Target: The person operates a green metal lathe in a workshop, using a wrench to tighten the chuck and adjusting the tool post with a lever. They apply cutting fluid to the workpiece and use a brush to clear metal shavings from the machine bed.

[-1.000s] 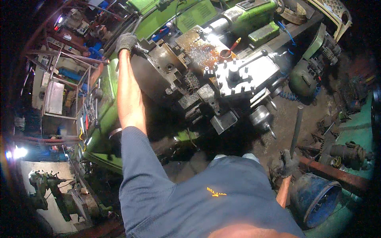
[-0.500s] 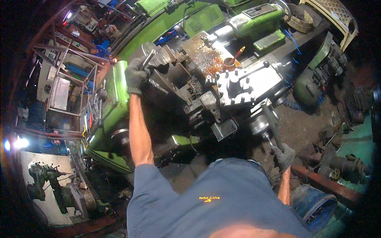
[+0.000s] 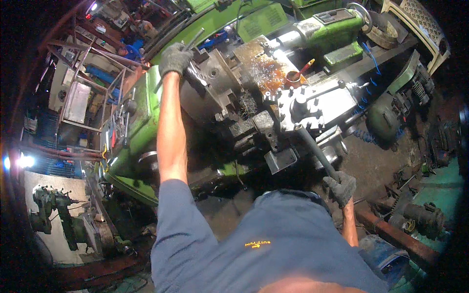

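Both my hands wear dark grey work gloves. My left hand (image 3: pixel 177 59) is closed round the crossbar of a T-handled chuck key (image 3: pixel 196 74), whose shaft points at the lathe chuck (image 3: pixel 211 90); I cannot tell whether it is seated in it. My right hand (image 3: pixel 340 188) grips the lower end of a long dark metal pipe (image 3: pixel 316 152). The pipe slants up and left, its far end by the tool post (image 3: pixel 299 108) on the lathe carriage. Metal shavings (image 3: pixel 248 103) lie beside the chuck jaws.
A red-brown cup (image 3: pixel 293 77) with a brush handle in it stands behind the tool post. The green tailstock (image 3: pixel 337 29) is at the back right. Wrenches (image 3: pixel 117 122) lie on the green headstock at left. A blue drum (image 3: pixel 386 259) stands at lower right.
The view has shifted slightly. The pipe in my right hand has swung left, its far end now by the tool post. My left hand has brought the chuck key against the chuck.
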`<state>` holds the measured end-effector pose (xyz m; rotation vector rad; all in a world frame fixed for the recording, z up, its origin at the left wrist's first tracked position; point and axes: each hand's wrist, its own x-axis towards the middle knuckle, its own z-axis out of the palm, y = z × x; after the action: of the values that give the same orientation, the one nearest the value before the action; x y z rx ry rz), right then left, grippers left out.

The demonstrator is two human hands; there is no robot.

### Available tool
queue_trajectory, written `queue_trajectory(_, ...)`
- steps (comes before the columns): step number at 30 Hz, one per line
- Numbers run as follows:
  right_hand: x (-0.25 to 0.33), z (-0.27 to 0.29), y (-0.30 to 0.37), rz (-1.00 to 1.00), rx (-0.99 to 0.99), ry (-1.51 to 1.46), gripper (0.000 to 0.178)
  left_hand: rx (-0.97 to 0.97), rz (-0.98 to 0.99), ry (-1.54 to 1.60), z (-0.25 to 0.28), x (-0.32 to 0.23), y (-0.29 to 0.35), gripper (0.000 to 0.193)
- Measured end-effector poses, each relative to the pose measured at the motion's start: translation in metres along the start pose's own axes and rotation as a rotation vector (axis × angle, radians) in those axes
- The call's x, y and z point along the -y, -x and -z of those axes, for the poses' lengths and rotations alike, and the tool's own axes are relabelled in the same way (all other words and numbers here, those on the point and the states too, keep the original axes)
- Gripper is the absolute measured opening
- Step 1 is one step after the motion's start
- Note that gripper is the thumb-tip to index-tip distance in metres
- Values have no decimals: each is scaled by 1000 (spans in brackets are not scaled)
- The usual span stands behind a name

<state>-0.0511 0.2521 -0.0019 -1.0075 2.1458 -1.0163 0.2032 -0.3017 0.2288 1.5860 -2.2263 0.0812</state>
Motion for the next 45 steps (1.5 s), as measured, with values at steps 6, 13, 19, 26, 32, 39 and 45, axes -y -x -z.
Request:
queue_trajectory(6,-15,-5,8,-38,-67,15,40,-100,-40,4,-11,-7,6,38)
queue_trajectory(13,4,10,-22,-47,-21,-89,34,-70,-50,82,3,-14,19,37)
queue_trajectory(19,16,35,-25,6,9,-17,38,39,-561,62,17,-12,31,24)
queue_trajectory(26,-5,43,-13,-68,85,32,41,36,-765,67,9,-19,78,30)
queue_trajectory(32,-10,45,-21,-77,107,-8,39,174,-828,-46,-1,-34,104,16)
queue_trajectory(39,2,41,-50,109,132,117,37,-157,-1041,-454,-22,-41,90,19)
queue_trajectory(45,65,41,-72,60,153,121,38,-316,-990,-384,-32,-16,53,21)
